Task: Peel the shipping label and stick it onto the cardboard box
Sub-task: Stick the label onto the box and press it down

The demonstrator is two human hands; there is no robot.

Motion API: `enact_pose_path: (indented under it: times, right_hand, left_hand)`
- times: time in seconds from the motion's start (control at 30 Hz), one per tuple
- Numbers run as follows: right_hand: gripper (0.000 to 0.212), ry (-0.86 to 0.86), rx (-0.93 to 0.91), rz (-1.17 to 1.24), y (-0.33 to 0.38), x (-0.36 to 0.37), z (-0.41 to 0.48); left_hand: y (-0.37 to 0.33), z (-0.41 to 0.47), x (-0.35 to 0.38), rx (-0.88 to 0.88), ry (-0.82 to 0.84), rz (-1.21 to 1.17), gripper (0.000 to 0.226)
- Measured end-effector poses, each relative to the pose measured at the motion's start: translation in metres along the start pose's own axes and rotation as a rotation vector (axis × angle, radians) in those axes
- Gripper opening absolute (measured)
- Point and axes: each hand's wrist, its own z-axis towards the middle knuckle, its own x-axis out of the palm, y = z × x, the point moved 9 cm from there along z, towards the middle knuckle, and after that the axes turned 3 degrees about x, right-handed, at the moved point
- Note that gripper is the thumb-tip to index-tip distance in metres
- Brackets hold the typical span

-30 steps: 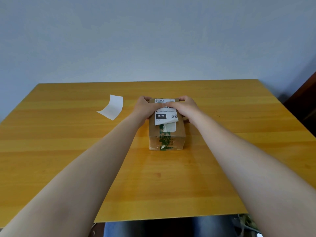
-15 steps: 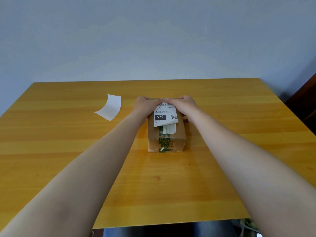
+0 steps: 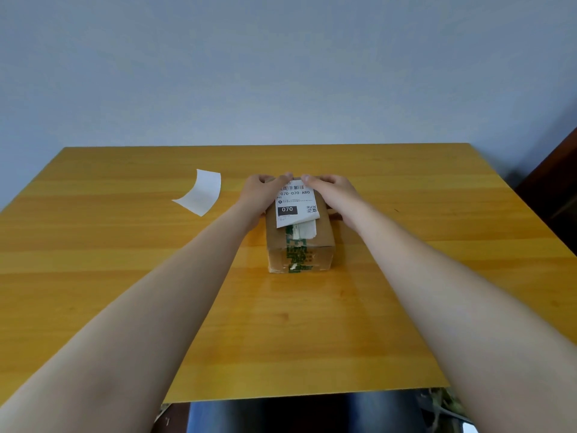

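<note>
A small brown cardboard box (image 3: 321, 242) with green printed tape stands mid-table. A white shipping label (image 3: 295, 203) with a barcode, "070-070-AB0" and a black "070" block lies on the box's top; its near edge curls up off the cardboard. My left hand (image 3: 260, 192) rests on the box's far left, my right hand (image 3: 335, 190) on its far right. The fingertips of both hands press the label's far edge, almost touching each other.
A curled white backing sheet (image 3: 201, 193) lies on the yellow wooden table (image 3: 125, 260) left of the box. A dark piece of furniture (image 3: 552, 195) stands off the table's right side. A dark seat shows below the table's near edge.
My fingertips have come together along the label's far edge, and more of the label's printed face shows between the hands. The box and backing sheet have stayed in place.
</note>
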Motion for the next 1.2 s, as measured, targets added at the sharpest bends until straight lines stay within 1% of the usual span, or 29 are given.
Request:
enact_pose_path:
  times: [0.1,0.23,0.4,0.5,0.63,0.77,1.0,1.2]
  right_hand:
    - [0.066,0.039,-0.003,0.005,-0.004,0.000,-0.004]
    - [0.084,0.124,-0.008,-0.046,-0.006,0.006,-0.015]
    - [0.080,0.183,-0.026,-0.083,-0.008,0.010,-0.028]
    - [0.080,0.200,-0.050,-0.099,-0.007,0.013,-0.032]
    - [0.091,0.248,-0.065,-0.134,-0.009,0.021,-0.037]
    - [0.093,0.248,-0.076,-0.133,-0.010,0.022,-0.039]
    - [0.090,0.202,-0.098,-0.146,-0.010,0.018,-0.041]
    - [0.089,0.187,-0.088,-0.113,-0.010,0.017,-0.041]
  left_hand:
    - [0.002,-0.010,-0.001,-0.004,0.057,0.037,0.075]
    - [0.006,-0.022,-0.002,-0.016,0.114,0.069,0.082]
    - [0.013,-0.030,-0.008,-0.028,0.152,0.151,0.099]
    - [0.013,-0.036,-0.009,-0.026,0.168,0.187,0.105]
    - [0.015,-0.043,-0.014,-0.028,0.173,0.217,0.102]
    - [0.015,-0.048,-0.014,-0.015,0.191,0.195,0.096]
    - [0.014,-0.050,-0.013,0.016,0.169,0.193,0.089]
    - [0.014,-0.044,-0.013,0.012,0.137,0.200,0.073]
